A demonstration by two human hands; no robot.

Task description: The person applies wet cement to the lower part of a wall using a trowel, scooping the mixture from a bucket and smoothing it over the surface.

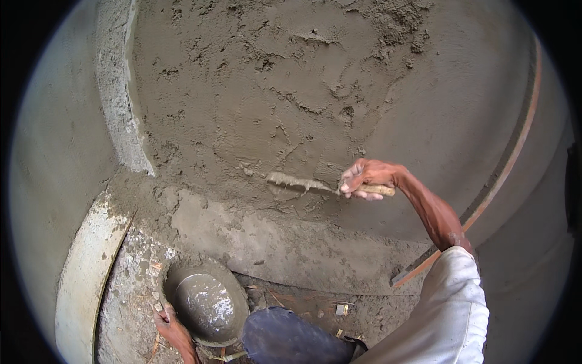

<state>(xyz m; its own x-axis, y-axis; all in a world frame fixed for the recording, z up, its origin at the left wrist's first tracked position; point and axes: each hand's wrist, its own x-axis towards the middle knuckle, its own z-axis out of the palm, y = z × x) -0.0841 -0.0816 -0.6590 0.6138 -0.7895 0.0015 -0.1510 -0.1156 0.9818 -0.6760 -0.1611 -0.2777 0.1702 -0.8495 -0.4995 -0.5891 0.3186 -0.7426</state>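
Right hand (364, 177) clenched round the pale wooden handle (381, 190) of a small steel trowel (300, 183); fingers curled over the grip, knuckles up. Trowel blade points to the person's left, caked w/ grey mortar, its flat pressed against the wet grey cement plaster (267, 91) on the wall. Blade sits at the lower edge of the rough fresh patch, just above a smoother troweled band (242, 233) near the wall's foot. Forearm runs down & right from the wrist into a rolled white sleeve (448, 309) at lower right.

Left hand (171, 327) low at bottom left, fingers hooked over the near rim of a round grey metal pan (209, 303), smeared w/ cement inside. Grip looks closed on the rim, though part of the hand is cut off by the frame edge. Pan rests on the rubble-strewn ground (130, 285), just left of a dark blue-clad knee (285, 340).

Further out: plaster surface above the trowel is lumpy, w/ ridges and clods, roughest toward top centre-right. Left of it, a pale rough concrete edge (121, 103) runs down the wall, w/ smooth grey surface beyond. A curved pale concrete kerb (85, 273) lies at far left beside the ground. To the right, a long thin reddish-brown wooden batten (509, 158) leans across the smooth grey wall (461, 109), its lower end near the sleeve. Small wood chips & debris at wall's foot, between pan and batten.
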